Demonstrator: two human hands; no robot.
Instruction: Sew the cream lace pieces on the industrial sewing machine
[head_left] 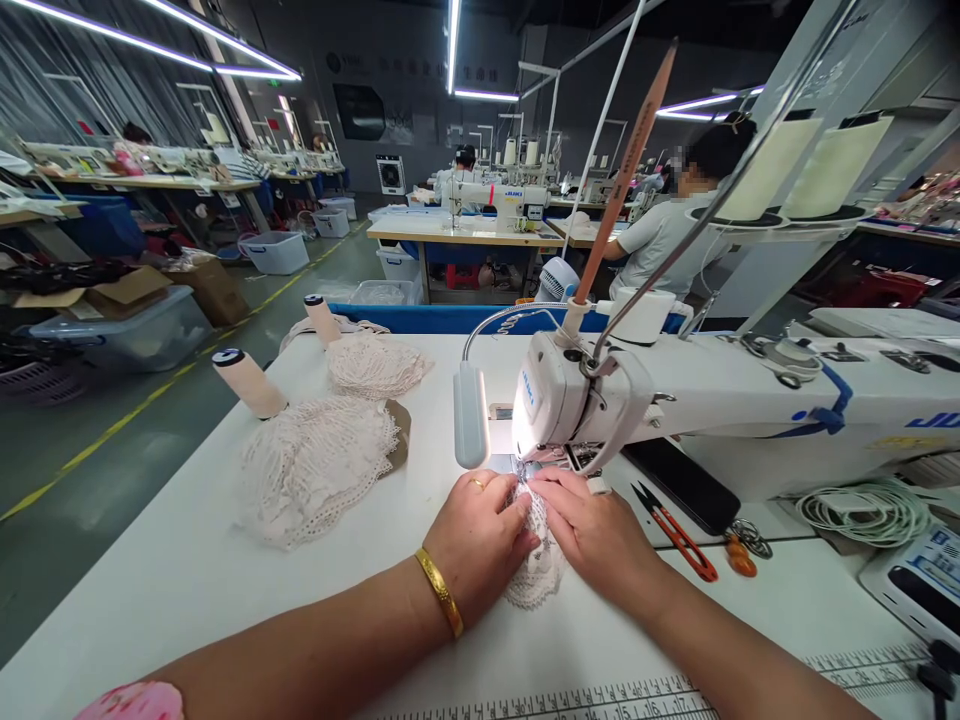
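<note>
Centrally, we see both hands pressed flat on a small piece of white scalloped lace point(534, 575) that lies on the white tabletop point(225, 600), just in front of the white industrial sewing machine point(720, 400). The left hand point(480, 535), with a gold ring and a gold bangle point(441, 592) at the wrist, rests fingers-down on the lace's left edge; it is not clenched, its fingers lying extended and together on the fabric. The right hand point(596, 530) lies likewise on the right edge, fingers pointing toward the machine, pinning rather than grasping. We note the key relation: the lace runs lengthwise from the wrists toward the machine's needle area point(525, 468), its far end tucked under the machine head between the two sets of fingertips, its near end trailing back between the forearms. Both hands sit about equally near the needle; the fingertips nearly meet just before it. A grey gooseneck lamp point(470, 415) hangs left of the machine head. Right of the right hand, close beside the machine's base, lie red-handled thread snips point(679, 535). Left of the machine, well apart from the hands, sit two heaps of pale pink lace point(311, 465) and two cream thread cones point(251, 383).
</note>
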